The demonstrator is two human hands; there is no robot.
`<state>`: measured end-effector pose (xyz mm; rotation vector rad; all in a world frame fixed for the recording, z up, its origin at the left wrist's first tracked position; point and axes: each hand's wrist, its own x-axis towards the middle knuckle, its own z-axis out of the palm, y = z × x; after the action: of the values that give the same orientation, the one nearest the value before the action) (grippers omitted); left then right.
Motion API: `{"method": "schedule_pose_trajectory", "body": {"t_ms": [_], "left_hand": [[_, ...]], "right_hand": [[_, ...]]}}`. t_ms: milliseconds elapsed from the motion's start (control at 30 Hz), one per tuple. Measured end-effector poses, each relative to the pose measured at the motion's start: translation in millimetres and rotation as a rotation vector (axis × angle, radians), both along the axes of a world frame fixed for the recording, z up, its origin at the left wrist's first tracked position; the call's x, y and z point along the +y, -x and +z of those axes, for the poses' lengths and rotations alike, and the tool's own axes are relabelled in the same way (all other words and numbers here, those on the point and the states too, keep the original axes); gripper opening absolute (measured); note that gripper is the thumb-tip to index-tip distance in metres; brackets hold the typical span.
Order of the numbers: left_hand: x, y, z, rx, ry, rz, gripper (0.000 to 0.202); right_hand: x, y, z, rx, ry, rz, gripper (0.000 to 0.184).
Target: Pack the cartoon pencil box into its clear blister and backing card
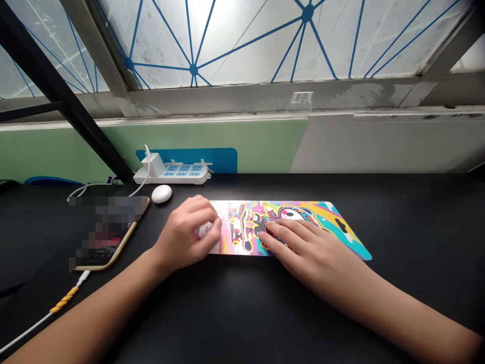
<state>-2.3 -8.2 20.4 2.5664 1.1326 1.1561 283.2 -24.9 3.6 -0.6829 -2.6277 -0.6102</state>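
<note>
The printed sheet (246,227) lay beneath the right hand (316,247), its fingers loosely outstretched, its end by the left hand's (191,230) curled fingers, pinching or not unclear; steadying seemed underway, the next move calling for even pressure.

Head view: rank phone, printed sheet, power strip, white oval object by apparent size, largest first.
1. Printed sheet, partly covered by hands
2. Phone
3. Power strip
4. White oval object
</note>
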Motion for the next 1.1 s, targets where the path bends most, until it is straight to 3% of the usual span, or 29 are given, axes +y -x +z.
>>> {"method": "schedule_pose_trajectory", "body": {"t_ms": [100, 200, 300, 467, 867, 1100], "left_hand": [[10, 10, -0.2, 0.056, 0.16, 0.336, 0.008], [15, 15, -1.8, 0.105, 0.381, 0.444, 0.011], [15, 14, -4.2, 0.079, 0.46, 0.428, 0.007], [15, 11, -5.4, -0.015, 0.48, 0.395, 0.019], [13, 11, -7.2, 0.033, 0.576, 0.411, 0.032], [21, 13, -20.3, -0.378, 0.682, 0.225, 0.027]], "right_hand": [[-1, 1, -0.6, 0.029, 0.042, -0.021, 0.028], [-2, 1, -0.4, 0.022, 0.104, -0.051, 0.038], [-2, 1, -0.2, 0.005, 0.141, -0.057, 0.043], [-1, 4, -3.7, -0.005, 0.153, -0.048, 0.046], [2, 31, -6.1, -0.037, 0.146, -0.048, 0.054], [11, 65, -3.2, -0.063, 0.183, -0.035, 0.063]]}}
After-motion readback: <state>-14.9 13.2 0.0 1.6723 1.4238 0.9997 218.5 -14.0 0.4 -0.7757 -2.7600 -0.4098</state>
